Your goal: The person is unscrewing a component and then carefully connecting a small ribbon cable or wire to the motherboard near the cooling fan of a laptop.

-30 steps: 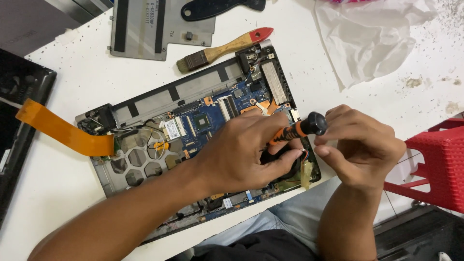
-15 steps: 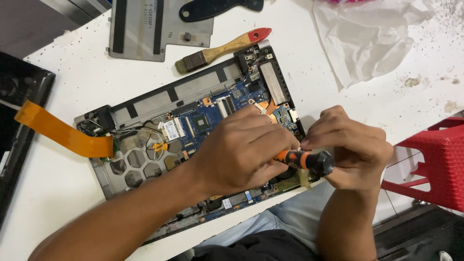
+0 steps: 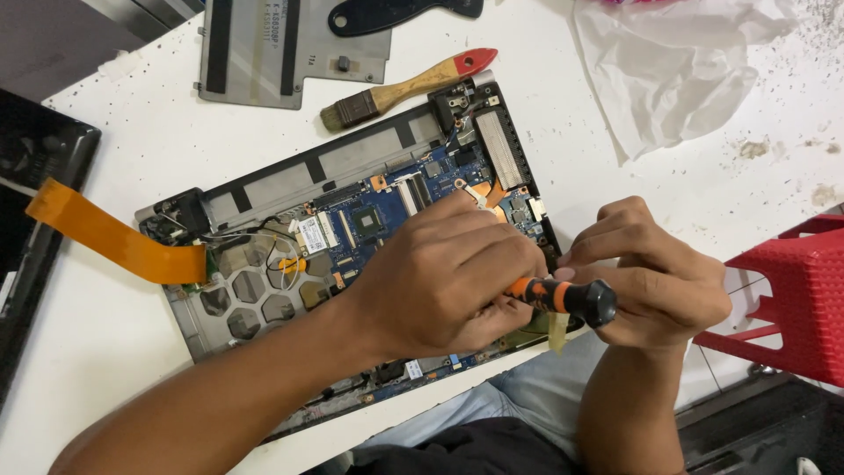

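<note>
Left hand: we saw our left hand curled around the front of the screwdriver, resting on the opened laptop.
Right hand: our right hand gripped the screwdriver's black end.
Laptop: it lay on the white tabletop, blue circuit board exposed, orange ribbon cable trailing left.
Farther out: we noted a paintbrush, a grey cover panel and a red stool.

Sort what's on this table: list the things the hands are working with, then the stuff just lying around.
In use:
- left hand, over the circuit board
- right hand, on the handle end
- screwdriver, orange and black
- opened laptop base with blue circuit board

Lying about:
- paintbrush, red-tipped handle
- grey cover panel
- black pry tool
- crumpled white cloth
- red stool
</note>
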